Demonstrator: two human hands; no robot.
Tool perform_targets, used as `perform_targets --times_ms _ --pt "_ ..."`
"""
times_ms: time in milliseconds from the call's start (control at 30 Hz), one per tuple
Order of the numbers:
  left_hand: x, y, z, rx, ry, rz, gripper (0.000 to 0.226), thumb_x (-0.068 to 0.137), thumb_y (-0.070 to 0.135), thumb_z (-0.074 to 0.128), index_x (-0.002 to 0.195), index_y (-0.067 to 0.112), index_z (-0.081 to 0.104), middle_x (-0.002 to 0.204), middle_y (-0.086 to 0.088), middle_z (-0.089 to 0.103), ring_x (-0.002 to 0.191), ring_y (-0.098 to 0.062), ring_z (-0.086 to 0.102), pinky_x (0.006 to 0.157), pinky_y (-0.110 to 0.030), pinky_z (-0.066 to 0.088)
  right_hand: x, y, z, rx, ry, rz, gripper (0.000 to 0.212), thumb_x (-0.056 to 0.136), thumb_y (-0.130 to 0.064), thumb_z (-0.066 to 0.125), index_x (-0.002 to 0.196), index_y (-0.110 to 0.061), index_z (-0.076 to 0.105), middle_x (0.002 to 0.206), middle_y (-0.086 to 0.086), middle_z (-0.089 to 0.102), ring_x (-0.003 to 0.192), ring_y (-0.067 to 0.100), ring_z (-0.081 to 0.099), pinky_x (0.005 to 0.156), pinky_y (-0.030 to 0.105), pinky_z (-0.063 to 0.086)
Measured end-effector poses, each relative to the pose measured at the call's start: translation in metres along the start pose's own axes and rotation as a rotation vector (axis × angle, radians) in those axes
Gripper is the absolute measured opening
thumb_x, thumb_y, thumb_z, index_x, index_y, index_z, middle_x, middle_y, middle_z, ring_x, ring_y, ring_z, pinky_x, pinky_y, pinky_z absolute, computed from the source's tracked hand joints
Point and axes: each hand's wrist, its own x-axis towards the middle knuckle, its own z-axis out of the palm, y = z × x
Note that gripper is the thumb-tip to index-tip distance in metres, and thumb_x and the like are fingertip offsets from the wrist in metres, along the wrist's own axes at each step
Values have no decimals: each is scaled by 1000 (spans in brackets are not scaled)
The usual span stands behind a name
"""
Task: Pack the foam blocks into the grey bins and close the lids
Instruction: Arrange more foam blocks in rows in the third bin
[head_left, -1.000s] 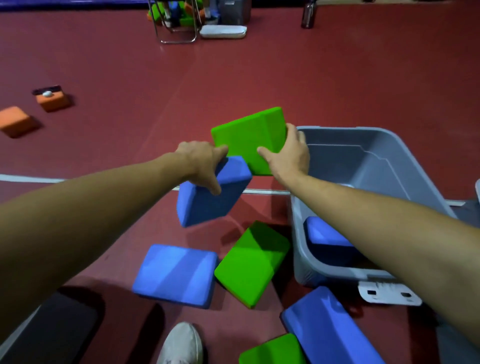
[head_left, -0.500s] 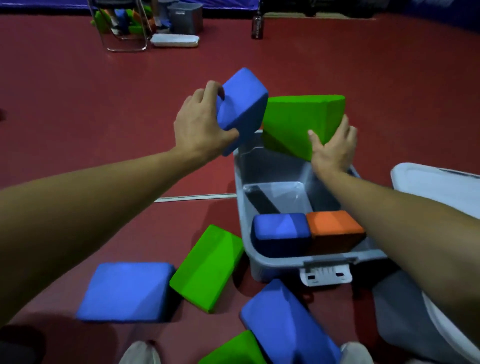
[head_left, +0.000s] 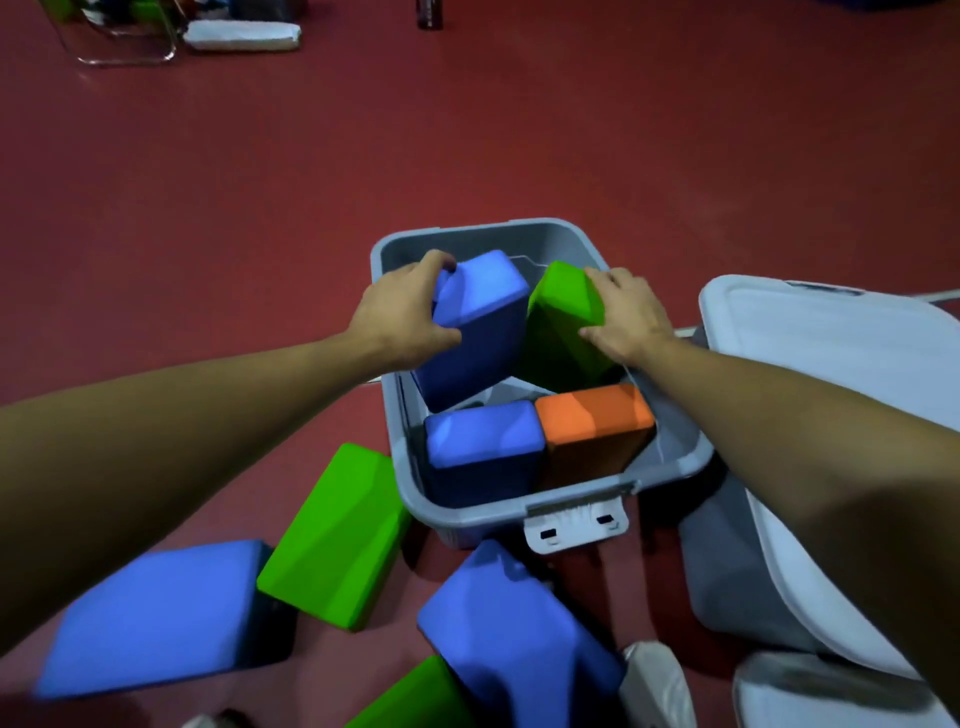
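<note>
Sitting on the red floor (head_left: 519, 130), an open grey bin (head_left: 410, 499) is seen with four foam blocks in it. A blue block (head_left: 483, 447) and an orange block (head_left: 592, 428) are stood side by side, touching, at the near end of the bin. Behind them, a second blue block (head_left: 480, 332) is held tilted by the left hand (head_left: 408, 317), with the fingers curled over its far top edge and the thumb pressed on its near side. Beside it, a green block (head_left: 561, 322) is gripped by the right hand (head_left: 626, 314), and it is tilted too. The two held blocks are touching each other, and both are partly down inside the bin.

A white latch (head_left: 576, 525) is seen on the near wall of the bin. Just to the right, a second grey bin (head_left: 727, 582) is covered by a white lid (head_left: 831, 353).

More blocks are left on the floor near the open bin: a green one (head_left: 337, 535) touching its wall, a blue one (head_left: 156, 618) at the left, a big blue one (head_left: 514, 639) in front, and a green corner (head_left: 415, 696) at the bottom edge. All the blocks are smooth, with rounded edges.
</note>
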Motion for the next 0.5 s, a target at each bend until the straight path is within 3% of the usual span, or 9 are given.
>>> perform_targets --times_ms 200,500 --pt "10 -19 24 18 -138 14 74 67 27 78 134 22 45 127 -6 58 111 -29 55 86 -37 47 13 10 12 -178 -233 -306 91 77 -31 78 152 -21 28 146 10 39 129 35 41 109 42 34" --pt "10 -26 71 76 -364 56 82 67 44 83 135 27 39 132 -2 54 115 -27 55 92 -36 45 8 24 30 -244 -406 -389 88 85 -38 69 155 -25 18 150 5 34 128 31 40 106 42 34"
